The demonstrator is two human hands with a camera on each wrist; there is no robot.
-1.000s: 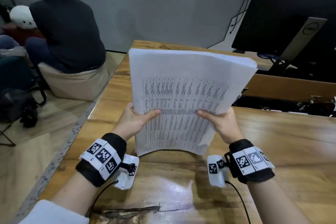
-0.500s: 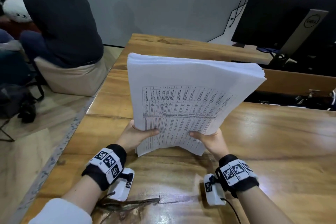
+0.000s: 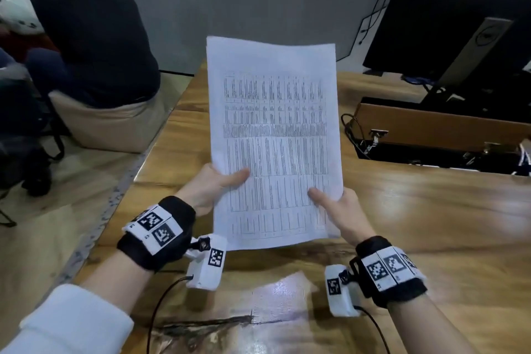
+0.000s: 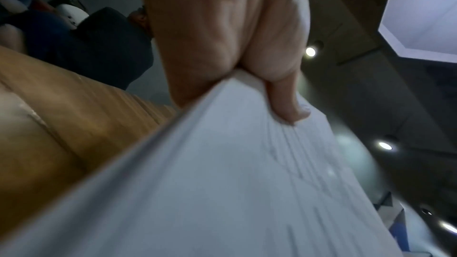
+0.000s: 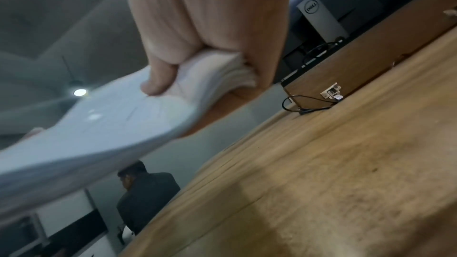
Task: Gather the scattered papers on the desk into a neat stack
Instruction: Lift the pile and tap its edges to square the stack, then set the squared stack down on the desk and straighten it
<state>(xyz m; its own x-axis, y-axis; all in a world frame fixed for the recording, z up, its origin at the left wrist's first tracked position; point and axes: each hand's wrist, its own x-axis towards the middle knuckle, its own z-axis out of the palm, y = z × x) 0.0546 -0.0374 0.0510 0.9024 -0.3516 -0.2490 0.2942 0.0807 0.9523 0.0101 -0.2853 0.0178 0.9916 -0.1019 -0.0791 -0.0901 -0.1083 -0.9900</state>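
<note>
A stack of white printed papers (image 3: 274, 135) stands nearly upright on its short edge above the wooden desk (image 3: 431, 224), its table-filled front sheet facing me. My left hand (image 3: 221, 184) pinches its lower left side, thumb across the front. My right hand (image 3: 330, 204) grips the lower right side the same way. In the left wrist view the thumb presses the paper stack (image 4: 222, 173). The right wrist view shows the paper stack (image 5: 128, 116) squeezed between thumb and fingers, many sheet edges showing. The fingers behind the sheets are hidden in the head view.
A dark monitor (image 3: 459, 14) on a silver stand sits at the back right. In front of it a cable slot (image 3: 431, 152) with a raised wooden flap cuts the desk. A person (image 3: 94, 37) sits on a beige seat to the left, beyond the desk's edge.
The stack has turned from leaning back and fanned wide to standing upright and squared. Both hands rose with it and kept their grip.
</note>
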